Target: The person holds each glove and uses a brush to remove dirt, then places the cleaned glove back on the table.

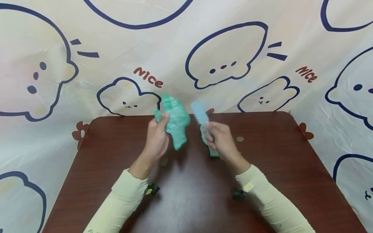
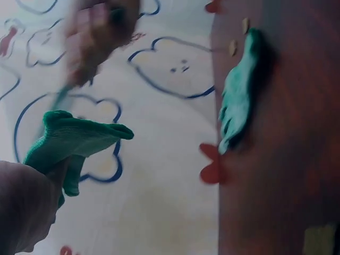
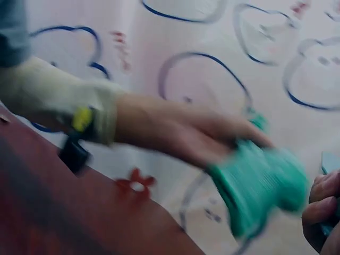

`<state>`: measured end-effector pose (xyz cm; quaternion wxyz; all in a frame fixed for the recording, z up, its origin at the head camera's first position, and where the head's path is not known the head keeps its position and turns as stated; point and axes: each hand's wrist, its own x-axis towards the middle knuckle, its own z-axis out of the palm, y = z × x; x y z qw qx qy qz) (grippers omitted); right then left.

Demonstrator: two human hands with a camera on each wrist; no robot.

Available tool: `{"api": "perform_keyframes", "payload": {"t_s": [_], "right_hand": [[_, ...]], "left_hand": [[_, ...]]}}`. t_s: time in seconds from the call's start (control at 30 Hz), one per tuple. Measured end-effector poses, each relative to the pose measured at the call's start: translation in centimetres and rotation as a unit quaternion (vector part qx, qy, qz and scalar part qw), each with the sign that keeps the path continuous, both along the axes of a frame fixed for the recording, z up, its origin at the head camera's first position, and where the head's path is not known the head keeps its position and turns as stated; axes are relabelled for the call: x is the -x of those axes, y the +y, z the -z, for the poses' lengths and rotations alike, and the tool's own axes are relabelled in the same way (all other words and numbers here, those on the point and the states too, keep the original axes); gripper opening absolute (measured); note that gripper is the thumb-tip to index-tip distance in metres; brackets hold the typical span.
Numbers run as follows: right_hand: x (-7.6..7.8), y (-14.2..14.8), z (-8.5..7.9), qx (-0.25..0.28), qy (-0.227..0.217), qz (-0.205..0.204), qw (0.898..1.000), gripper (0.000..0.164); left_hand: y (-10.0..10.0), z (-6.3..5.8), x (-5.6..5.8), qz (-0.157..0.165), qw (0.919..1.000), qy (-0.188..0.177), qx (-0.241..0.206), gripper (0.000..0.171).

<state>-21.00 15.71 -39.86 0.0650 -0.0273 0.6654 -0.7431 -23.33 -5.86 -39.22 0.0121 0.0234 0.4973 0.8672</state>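
A green work glove [image 1: 178,121] is held up above the far part of the table by my left hand [image 1: 157,137], its thumb pressed over the glove's edge. In the left wrist view the same glove [image 2: 79,139] hangs with its fingers sticking out. My right hand [image 1: 222,138] grips a light-blue brush [image 1: 199,111], its head pointing up and away beside the glove. Under the right hand, a second green glove [image 1: 214,153] lies flat on the table, partly covered by that hand. The left wrist view shows this second glove [image 2: 237,95] more fully.
The dark brown table [image 1: 192,200] ends at a patterned fabric backdrop [image 1: 175,58]. Two small tan pieces lie on it, one piece [image 1: 240,139] right of the right hand, another piece [image 1: 164,162] near the left wrist. Black wrist devices [image 1: 152,188] hang below both sleeves.
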Motion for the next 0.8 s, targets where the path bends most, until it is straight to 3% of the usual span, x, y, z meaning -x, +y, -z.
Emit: {"api": "perform_keyframes", "payload": {"t_s": [0.1,0.2,0.43,0.57,0.67,0.8], "right_hand": [[-1.0,-2.0,-0.3,-0.012,0.011,-0.044,0.999,0.046],[-1.3,-3.1,-0.2,-0.022,0.018,-0.050,0.998,0.044],[-1.1,-2.9,-0.4,-0.050,0.024,-0.004,0.998,0.040],[-0.7,-1.9,-0.5,-0.055,0.024,0.018,0.998,0.043],[0.0,-0.6,0.0,-0.043,0.022,0.038,0.998,0.045],[1.5,2.3,1.5,-0.021,-0.005,0.090,0.996,0.044]], "left_hand": [[1.2,0.5,-0.4,0.027,0.9993,-0.008,0.024,0.039],[2.1,0.8,-0.8,0.027,0.9994,-0.008,0.019,0.040],[2.6,0.6,-0.9,-0.033,0.9992,-0.006,-0.021,0.029],[2.5,0.3,-0.8,-0.044,0.9983,-0.005,-0.039,0.025],[2.0,-0.1,-0.7,-0.045,0.9976,-0.013,-0.051,0.026],[0.6,-1.0,-0.4,-0.079,0.9940,-0.001,-0.075,0.035]]}}
